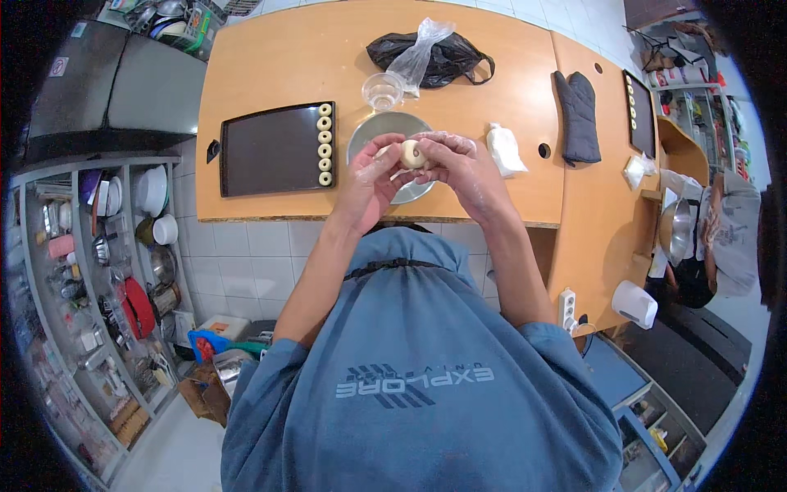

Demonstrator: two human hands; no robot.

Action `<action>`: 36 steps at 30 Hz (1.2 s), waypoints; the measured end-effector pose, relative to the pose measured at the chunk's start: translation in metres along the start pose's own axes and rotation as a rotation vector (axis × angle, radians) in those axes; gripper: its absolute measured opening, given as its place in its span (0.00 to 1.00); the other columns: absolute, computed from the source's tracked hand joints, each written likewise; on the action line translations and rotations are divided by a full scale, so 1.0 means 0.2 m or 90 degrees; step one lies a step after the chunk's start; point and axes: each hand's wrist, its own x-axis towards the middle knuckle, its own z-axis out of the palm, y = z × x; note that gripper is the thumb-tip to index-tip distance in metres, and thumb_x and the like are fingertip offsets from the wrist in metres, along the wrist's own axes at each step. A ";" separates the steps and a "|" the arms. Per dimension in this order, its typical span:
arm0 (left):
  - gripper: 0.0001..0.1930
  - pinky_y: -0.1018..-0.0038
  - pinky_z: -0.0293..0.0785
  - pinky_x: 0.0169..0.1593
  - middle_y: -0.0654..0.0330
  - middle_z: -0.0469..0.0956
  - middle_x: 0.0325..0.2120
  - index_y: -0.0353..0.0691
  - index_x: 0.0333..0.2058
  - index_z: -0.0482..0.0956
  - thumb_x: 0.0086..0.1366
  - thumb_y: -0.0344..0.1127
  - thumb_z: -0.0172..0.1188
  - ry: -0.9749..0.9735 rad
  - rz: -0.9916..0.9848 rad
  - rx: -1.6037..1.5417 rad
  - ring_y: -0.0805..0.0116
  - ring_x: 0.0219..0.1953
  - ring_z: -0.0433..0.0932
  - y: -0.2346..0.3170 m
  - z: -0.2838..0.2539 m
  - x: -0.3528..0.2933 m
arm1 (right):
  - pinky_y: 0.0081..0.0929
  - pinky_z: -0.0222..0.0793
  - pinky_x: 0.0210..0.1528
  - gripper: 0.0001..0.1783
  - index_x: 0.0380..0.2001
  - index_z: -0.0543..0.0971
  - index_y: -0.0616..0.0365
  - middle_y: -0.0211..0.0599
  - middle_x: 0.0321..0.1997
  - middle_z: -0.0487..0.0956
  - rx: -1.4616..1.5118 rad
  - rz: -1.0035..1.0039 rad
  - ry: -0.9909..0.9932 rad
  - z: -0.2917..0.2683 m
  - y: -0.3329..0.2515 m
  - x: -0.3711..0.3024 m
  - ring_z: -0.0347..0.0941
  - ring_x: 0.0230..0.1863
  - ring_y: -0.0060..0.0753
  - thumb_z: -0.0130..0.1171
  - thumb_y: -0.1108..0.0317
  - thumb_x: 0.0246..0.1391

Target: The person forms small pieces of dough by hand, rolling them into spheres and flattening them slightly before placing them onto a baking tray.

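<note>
My left hand (373,182) and my right hand (466,170) meet over a metal bowl (370,129), both dusted with flour. Between their fingertips is a small pale dough ring (412,154), held from both sides, its hole barely showing. The hands hide much of the bowl and what is in it. To the left lies a dark baking tray (269,156) with several dough rings (325,138) in a column along its right edge. A white bag of flour (505,149) sits just right of my right hand.
Beyond the bowl stand a clear plastic cup (382,91), a clear plastic bag (416,51) and a black plastic bag (459,61). A dark oven mitt (580,119) and another tray (644,123) with dough rings lie to the right. A person (730,234) is at the far right.
</note>
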 end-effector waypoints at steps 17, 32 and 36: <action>0.12 0.69 0.82 0.50 0.55 0.81 0.47 0.33 0.50 0.78 0.71 0.29 0.58 0.064 0.090 0.138 0.67 0.48 0.81 -0.01 0.04 0.01 | 0.22 0.80 0.38 0.16 0.44 0.79 0.71 0.41 0.35 0.82 0.048 -0.029 0.045 0.03 -0.02 0.00 0.81 0.34 0.28 0.64 0.68 0.59; 0.13 0.72 0.82 0.49 0.57 0.82 0.44 0.34 0.49 0.77 0.72 0.36 0.57 0.101 0.045 0.166 0.68 0.44 0.83 0.00 0.06 0.01 | 0.24 0.82 0.39 0.14 0.43 0.77 0.73 0.45 0.37 0.82 0.046 -0.027 0.019 0.00 -0.01 0.01 0.82 0.33 0.31 0.58 0.69 0.62; 0.14 0.72 0.82 0.49 0.56 0.81 0.45 0.34 0.50 0.77 0.72 0.37 0.58 0.101 0.045 0.180 0.68 0.45 0.82 0.00 0.06 0.02 | 0.22 0.81 0.39 0.13 0.45 0.78 0.69 0.39 0.37 0.82 -0.005 -0.025 0.010 0.00 -0.02 0.00 0.81 0.32 0.26 0.61 0.71 0.61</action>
